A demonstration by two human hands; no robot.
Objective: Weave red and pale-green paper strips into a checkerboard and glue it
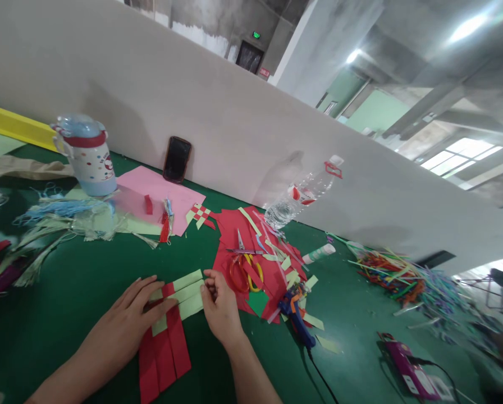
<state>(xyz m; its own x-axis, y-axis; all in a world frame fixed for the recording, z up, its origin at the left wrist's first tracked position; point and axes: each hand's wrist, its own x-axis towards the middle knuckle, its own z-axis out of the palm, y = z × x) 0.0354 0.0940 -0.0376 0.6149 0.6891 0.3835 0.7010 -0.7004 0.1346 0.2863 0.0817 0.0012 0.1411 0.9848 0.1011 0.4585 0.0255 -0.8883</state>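
Red paper strips (161,362) and pale green paper strips (184,295) are interlaced on the green table in front of me. My left hand (136,314) lies over the crossing, its fingers stretched out and pressing down on the weave. At the strips' right ends, my right hand (220,306) pinches the edge of a pale green strip between thumb and fingers. The part of the weave beneath my left palm is hidden. A small finished-looking red and green woven piece (200,214) rests farther back.
Right of my hands are scissors (247,272) on red paper scraps (230,224), and a blue glue gun (297,320) with a cord. A water bottle (302,193), a cup (89,160) and a phone (177,159) stand along the partition. Colourful strips (394,275) lie far right.
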